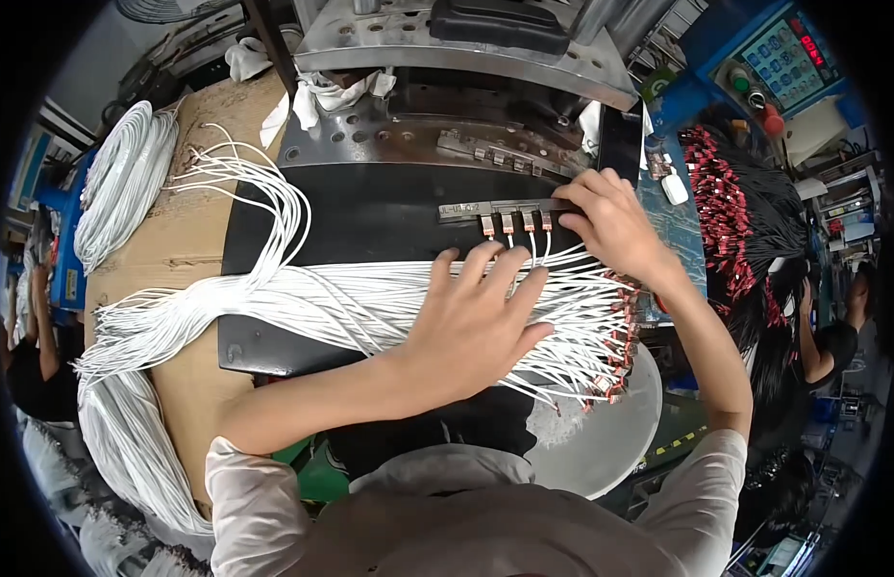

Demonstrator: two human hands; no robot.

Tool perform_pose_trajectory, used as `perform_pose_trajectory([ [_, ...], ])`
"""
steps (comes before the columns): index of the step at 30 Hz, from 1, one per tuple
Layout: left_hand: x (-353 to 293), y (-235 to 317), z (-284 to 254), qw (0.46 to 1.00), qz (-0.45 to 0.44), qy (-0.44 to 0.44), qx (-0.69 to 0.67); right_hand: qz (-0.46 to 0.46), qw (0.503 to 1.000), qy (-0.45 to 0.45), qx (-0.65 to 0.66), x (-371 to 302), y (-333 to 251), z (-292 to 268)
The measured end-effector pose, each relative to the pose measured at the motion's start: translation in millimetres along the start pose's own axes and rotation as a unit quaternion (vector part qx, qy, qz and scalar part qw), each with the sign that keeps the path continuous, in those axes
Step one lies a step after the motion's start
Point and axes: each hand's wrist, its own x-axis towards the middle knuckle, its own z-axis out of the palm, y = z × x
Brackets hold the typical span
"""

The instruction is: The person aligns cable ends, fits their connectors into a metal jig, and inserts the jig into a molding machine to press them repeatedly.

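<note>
A narrow metal mould bar [509, 210] lies on the black work surface [360, 212] in front of the press. Several white cables stand up to it, their small connectors [508, 223] with metal tips and red bodies set along its near edge. My right hand [615, 221] pinches the bar's right end between thumb and fingers. Just below the connectors, my left hand [471, 332] rests on the thick bundle of white cables [341, 293], fingers spread. Part of the bundle is hidden under that hand. The bundle's red connector ends [615, 356] fan out at the right.
Beyond the bar, a second mould bar [505, 154] sits on the metal press bed [370, 139]. Coiled white cables [130, 183] lie on cardboard [192, 231] at left. Black cables with red ends [731, 212] and a blue control box [774, 62] are at right. A pale round tub [601, 442] stands below.
</note>
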Motion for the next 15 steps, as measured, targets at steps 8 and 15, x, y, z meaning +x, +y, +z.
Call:
perform_pose_trajectory([
  [8,22.2,-2.1,22.8,0.991,-0.081,-0.103,0.027,0.146,0.918,-0.115,0.35,16.8,-12.2,14.6],
  [15,78.7,-77.9,48.0,0.994,-0.002,0.083,0.076,0.244,0.895,0.103,0.359,106.3,52.4,41.8],
])
